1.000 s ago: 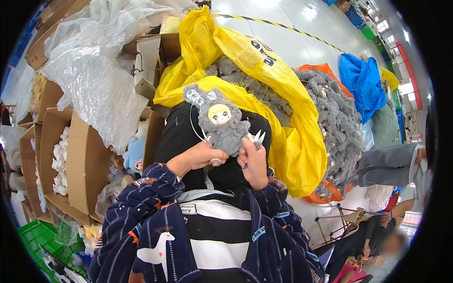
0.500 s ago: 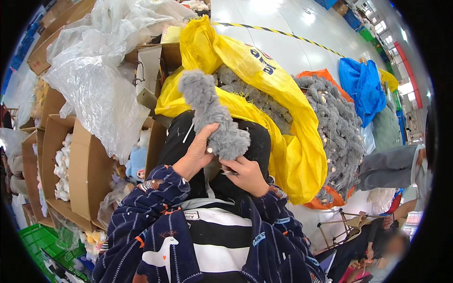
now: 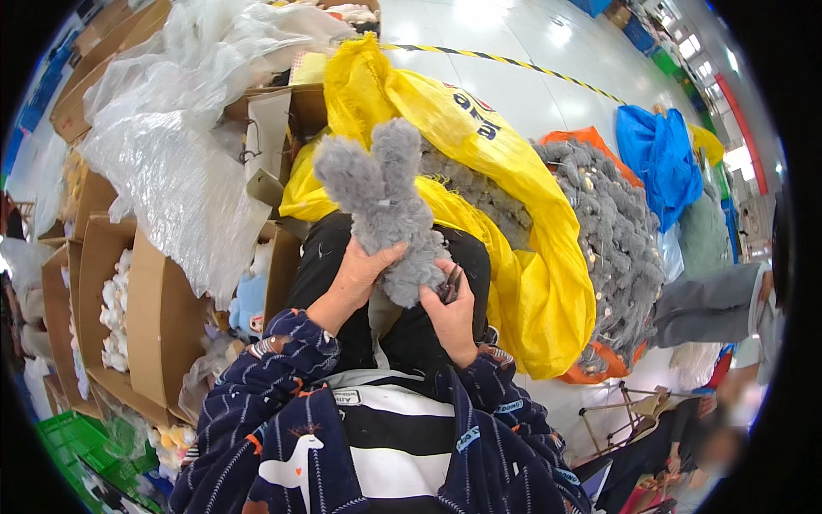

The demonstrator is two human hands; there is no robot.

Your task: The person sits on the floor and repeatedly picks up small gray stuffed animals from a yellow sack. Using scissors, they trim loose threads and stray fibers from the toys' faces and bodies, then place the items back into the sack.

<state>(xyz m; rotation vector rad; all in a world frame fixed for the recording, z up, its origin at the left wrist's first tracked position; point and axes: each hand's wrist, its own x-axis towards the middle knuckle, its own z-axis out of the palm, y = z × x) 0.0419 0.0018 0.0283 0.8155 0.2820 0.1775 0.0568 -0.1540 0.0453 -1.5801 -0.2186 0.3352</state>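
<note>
Above my lap is a fluffy grey plush rabbit (image 3: 392,224), its two long ears pointing away from me. My left hand (image 3: 354,276) grips its left side, thumb laid across the fur. At its lower right, the fingers of my right hand (image 3: 450,315) press against the plush. A small dark tool that looks like thread snips (image 3: 451,283) is tucked in that same hand, partly hidden by the fingers. Just beyond my knees lies a yellow woven sack (image 3: 548,287) with more grey plush pieces (image 3: 484,193) showing in its opening.
Cardboard boxes (image 3: 169,321) holding plush toys stand on the left, with clear plastic sheeting (image 3: 184,163) draped over some. To the right, an orange sack (image 3: 591,137) bulges with grey plush (image 3: 604,231). Beyond it are a blue bag (image 3: 658,163) and a person's grey-clad leg (image 3: 706,307).
The plush has been turned, so both ears and the front of the head now show. My right hand has shifted slightly right and up along its side, and the dark snips have become visible.
</note>
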